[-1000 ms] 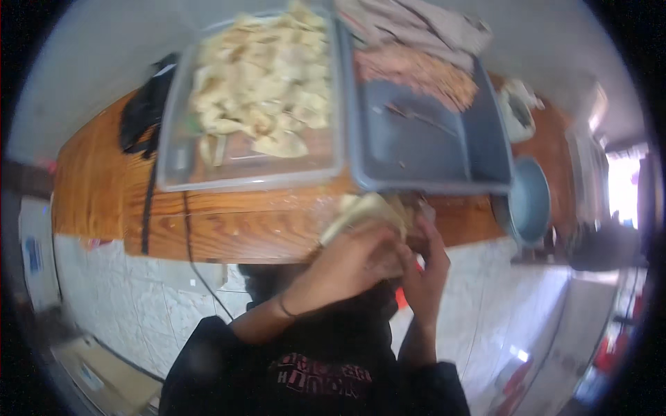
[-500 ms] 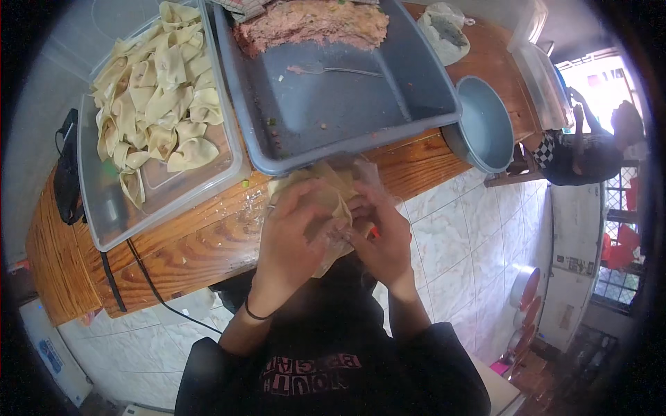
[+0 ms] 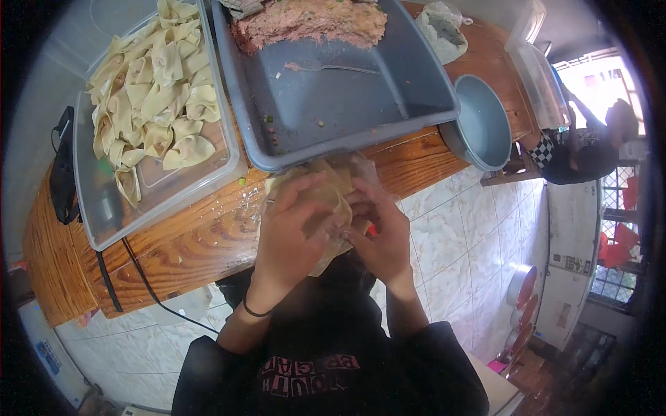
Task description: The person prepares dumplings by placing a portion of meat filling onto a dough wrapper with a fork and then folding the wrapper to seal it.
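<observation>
Close together at the table's front edge, my left hand (image 3: 291, 229) and my right hand (image 3: 383, 239) pinch a pale wonton wrapper (image 3: 341, 208) between their fingertips. Part of that wrapper is hidden by my fingers. Beneath and behind it lie more pale wrappers (image 3: 316, 173) in a crinkled clear plastic bag (image 3: 365, 168). Folded wontons (image 3: 166, 62) are heaped in the clear plastic tub (image 3: 237, 166) on the left. Beyond my hands, a grey-blue tray (image 3: 333, 104) contains pink minced filling (image 3: 312, 24) at its far end and a slim metal utensil (image 3: 340, 68).
A blue-grey bucket (image 3: 479, 125) stands at the table's right edge, near a tied plastic bag (image 3: 442, 35). A black cable (image 3: 149, 284) hangs over the wooden table's (image 3: 187, 256) front edge. Another person (image 3: 586, 149) is at the far right.
My fingers have shifted slightly on the wrapper, both hands staying in nearly the same place. The whole view has drifted a little. At the far right, the other person's arm and head have moved.
</observation>
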Motion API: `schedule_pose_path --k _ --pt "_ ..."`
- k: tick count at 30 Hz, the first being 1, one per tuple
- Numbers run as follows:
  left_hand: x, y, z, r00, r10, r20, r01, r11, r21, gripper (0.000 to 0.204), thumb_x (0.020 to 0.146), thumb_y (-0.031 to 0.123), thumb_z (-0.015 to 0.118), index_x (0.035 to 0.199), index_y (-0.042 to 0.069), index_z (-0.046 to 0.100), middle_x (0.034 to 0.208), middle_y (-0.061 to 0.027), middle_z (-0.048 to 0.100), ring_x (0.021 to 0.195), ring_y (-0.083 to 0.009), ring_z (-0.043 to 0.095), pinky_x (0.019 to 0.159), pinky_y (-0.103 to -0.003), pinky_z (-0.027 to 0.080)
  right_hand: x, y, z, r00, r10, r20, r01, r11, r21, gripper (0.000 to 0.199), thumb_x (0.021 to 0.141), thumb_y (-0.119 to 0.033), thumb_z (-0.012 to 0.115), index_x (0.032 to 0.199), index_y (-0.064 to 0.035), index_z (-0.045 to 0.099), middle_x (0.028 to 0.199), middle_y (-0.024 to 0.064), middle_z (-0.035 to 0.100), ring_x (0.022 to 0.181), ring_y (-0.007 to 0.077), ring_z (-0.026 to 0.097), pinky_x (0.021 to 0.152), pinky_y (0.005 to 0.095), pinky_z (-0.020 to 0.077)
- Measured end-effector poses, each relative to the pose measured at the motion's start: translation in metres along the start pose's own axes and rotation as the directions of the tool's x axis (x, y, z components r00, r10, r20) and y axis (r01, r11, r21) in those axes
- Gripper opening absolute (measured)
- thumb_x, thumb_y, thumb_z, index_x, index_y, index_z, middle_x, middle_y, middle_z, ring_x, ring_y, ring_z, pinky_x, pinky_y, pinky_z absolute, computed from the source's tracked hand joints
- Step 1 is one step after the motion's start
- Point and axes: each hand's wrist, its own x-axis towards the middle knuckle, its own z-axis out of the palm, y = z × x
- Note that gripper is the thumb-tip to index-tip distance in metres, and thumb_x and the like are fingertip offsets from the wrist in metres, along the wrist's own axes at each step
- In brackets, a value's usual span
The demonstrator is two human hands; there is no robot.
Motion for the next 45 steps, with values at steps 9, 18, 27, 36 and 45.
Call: schedule_pose_path --k 9,18,27,36,45 --pt "0.001 -0.005 0.000 0.999 -0.033 0.038 0.034 0.999 -0.026 0.008 0.076 0.003 0.066 0.082 0.000 0.068 0.123 -0.0105 0.059 0.116 -0.0310 0.053 0.098 -0.038 0.040 0.003 0.001 -0.003 0.995 0.093 0.026 -0.096 0.973 0.208 0.070 0.068 -0.009 0.081 0.130 -0.0026 0.048 0.109 0.0119 0.063 0.091 0.0199 0.066 0.077 0.0302 0.0532" --pt "0.004 -0.003 -0.004 0.998 -0.042 0.053 0.047 0.995 -0.093 0.007 0.077 0.003 0.064 0.083 0.000 0.067 0.123 -0.0132 0.059 0.113 -0.0321 0.053 0.095 -0.039 0.041 0.017 -0.015 -0.014 0.981 0.151 0.120 -0.165 0.979 0.121 0.068 0.071 -0.014 0.081 0.130 -0.0037 0.049 0.110 0.0140 0.062 0.098 0.0247 0.064 0.082 0.0345 0.0517" --pt "0.005 -0.002 -0.001 0.998 0.006 0.057 -0.007 1.000 0.025 0.011 0.071 0.000 0.066 0.082 0.004 0.064 0.120 -0.0115 0.059 0.105 -0.0327 0.054 0.090 -0.041 0.039 0.026 -0.009 -0.023 0.967 -0.076 0.242 0.090 0.995 -0.048 0.053 0.078 -0.015 0.074 0.125 -0.0061 0.052 0.105 0.0123 0.064 0.094 0.0299 0.064 0.078 0.0375 0.0514" --pt "0.002 0.003 0.002 0.999 -0.047 0.005 0.047 0.999 0.022 0.012 0.072 0.000 0.065 0.083 0.005 0.064 0.119 -0.0124 0.060 0.104 -0.0325 0.056 0.090 -0.041 0.040 0.048 -0.015 -0.037 0.878 -0.012 0.478 0.007 1.000 0.012 0.046 0.082 -0.013 0.069 0.123 -0.0016 0.051 0.107 0.0147 0.065 0.095 0.0294 0.065 0.080 0.0385 0.0519" --pt "-0.001 0.008 0.010 0.993 -0.072 -0.091 0.076 0.996 0.045 0.011 0.074 0.001 0.065 0.084 0.006 0.065 0.117 -0.0131 0.061 0.101 -0.0340 0.057 0.091 -0.043 0.041 0.047 -0.013 -0.039 0.857 -0.063 0.511 0.088 0.996 -0.025 0.044 0.082 -0.012 0.068 0.122 -0.0023 0.051 0.112 0.0173 0.063 0.096 0.0326 0.065 0.080 0.0391 0.0520"
